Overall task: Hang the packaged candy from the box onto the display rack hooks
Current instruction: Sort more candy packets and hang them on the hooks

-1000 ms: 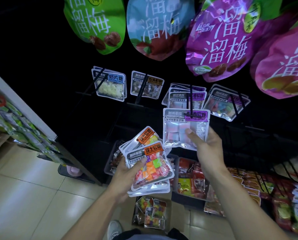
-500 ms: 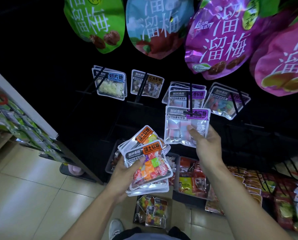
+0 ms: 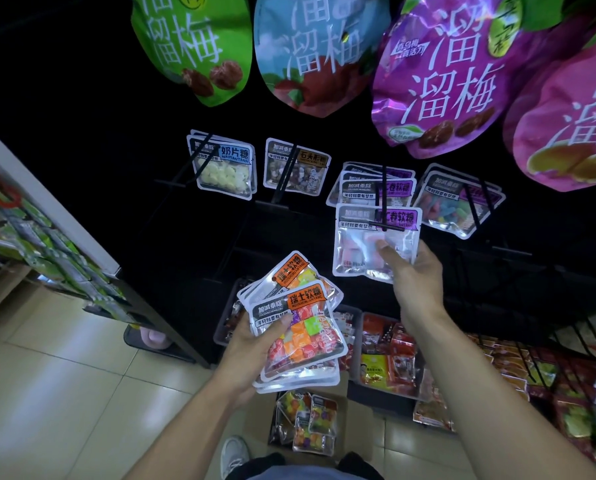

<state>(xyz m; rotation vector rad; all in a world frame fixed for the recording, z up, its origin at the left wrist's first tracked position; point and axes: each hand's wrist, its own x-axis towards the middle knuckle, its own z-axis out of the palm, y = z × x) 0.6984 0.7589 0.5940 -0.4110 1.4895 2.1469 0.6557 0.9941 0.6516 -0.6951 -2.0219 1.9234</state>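
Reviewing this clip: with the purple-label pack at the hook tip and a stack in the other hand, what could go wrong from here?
1. The right hand holds the purple-label pack only by its lower part; if its hole misses the hook, it may slip off and fall.
2. The left hand has a one-handed grip on a fanned stack of orange-label packs; the loose outer ones could slide out onto the floor or the box below.

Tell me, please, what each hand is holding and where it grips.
The left hand grips a stack of candy packets at its left edge; the right hand pinches a purple-labelled packet at its lower right.
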